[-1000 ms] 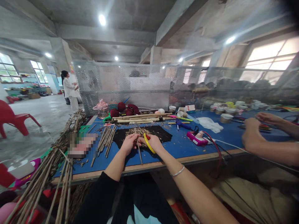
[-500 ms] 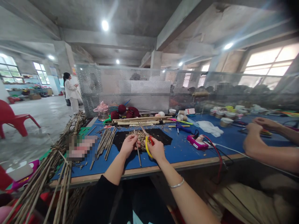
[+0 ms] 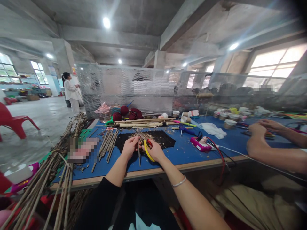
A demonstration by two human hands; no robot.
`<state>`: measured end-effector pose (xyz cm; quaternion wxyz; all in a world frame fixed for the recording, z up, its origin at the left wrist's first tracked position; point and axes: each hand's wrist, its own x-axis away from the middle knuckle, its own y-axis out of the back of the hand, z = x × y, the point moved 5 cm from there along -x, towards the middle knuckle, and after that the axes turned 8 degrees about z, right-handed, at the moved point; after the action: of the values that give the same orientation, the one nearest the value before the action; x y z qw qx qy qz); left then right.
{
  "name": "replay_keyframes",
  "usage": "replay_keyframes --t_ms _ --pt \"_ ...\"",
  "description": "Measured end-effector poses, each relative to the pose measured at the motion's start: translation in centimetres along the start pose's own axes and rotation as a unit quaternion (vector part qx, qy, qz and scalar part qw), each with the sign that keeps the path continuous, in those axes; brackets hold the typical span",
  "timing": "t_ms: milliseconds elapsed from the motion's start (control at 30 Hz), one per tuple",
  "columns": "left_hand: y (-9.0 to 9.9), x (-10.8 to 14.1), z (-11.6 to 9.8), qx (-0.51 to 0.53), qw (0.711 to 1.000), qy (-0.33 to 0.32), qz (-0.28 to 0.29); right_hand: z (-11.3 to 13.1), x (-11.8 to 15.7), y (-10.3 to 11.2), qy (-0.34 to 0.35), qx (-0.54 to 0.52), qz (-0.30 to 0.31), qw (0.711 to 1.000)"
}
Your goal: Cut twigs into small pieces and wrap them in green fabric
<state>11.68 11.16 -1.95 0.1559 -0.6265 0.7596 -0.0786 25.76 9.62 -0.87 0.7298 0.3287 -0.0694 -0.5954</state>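
Observation:
Between the fingers of my left hand (image 3: pixel 130 147) is a thin twig (image 3: pixel 139 157), its lower end pointing down toward the table's front edge. My right hand (image 3: pixel 154 150) grips scissors (image 3: pixel 149 152) with yellow and red handles, their blades pointing up and left across the upper part of the twig. Whether the blades touch the twig is hard to make out. Under both hands lies a black cloth (image 3: pixel 165 139) scattered with wood shavings (image 3: pixel 153 136). Just left of the cloth, a row of cut twigs (image 3: pixel 108 143) rests on the blue table top (image 3: pixel 182 159).
A bundle of long branches (image 3: pixel 45 172) leans at the table's left end. Behind the cloth lie pale sticks (image 3: pixel 148 122) and dark red yarn balls (image 3: pixel 124 111). A pink power strip (image 3: pixel 200 144) with cables sits at right, near a co-worker's arms (image 3: pixel 266 145).
My right hand and the scissors have moved left, closer to my left hand. The twig has shifted slightly left and now stands more upright.

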Motion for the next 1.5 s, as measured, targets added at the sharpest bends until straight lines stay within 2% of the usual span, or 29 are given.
replay_keyframes --t_ms 167,367,533,733,967,1233,1367,1500 --pt "0.3 -0.3 0.3 -0.005 1.0 -0.01 0.009 0.5 -0.5 -0.1 0.006 -0.019 0.025 0.999" --pt "0.1 -0.3 0.3 -0.017 1.0 -0.017 0.018 0.2 -0.7 -0.5 -0.018 0.008 0.02 1.0" --pt "0.2 -0.4 0.3 -0.014 1.0 -0.023 0.004 -0.2 -0.8 -0.7 -0.05 0.06 0.023 0.997" --pt "0.5 -0.4 0.2 -0.032 0.999 -0.014 -0.007 0.4 -1.1 -0.2 -0.039 0.07 0.047 0.996" --pt "0.6 -0.3 0.3 -0.034 0.999 0.0 -0.022 1.4 -0.8 0.3 -0.062 0.098 0.054 0.992" --pt "0.5 -0.2 0.2 -0.03 0.999 0.01 -0.025 0.7 -1.1 0.6 -0.072 0.158 0.066 0.983" --pt "0.5 -0.2 0.3 -0.02 0.999 0.017 -0.027 0.0 -1.1 1.0 -0.071 0.231 0.039 0.969" --pt "0.5 -0.1 0.2 -0.015 0.999 0.007 -0.04 -0.6 -0.7 1.3 -0.066 0.249 -0.037 0.965"
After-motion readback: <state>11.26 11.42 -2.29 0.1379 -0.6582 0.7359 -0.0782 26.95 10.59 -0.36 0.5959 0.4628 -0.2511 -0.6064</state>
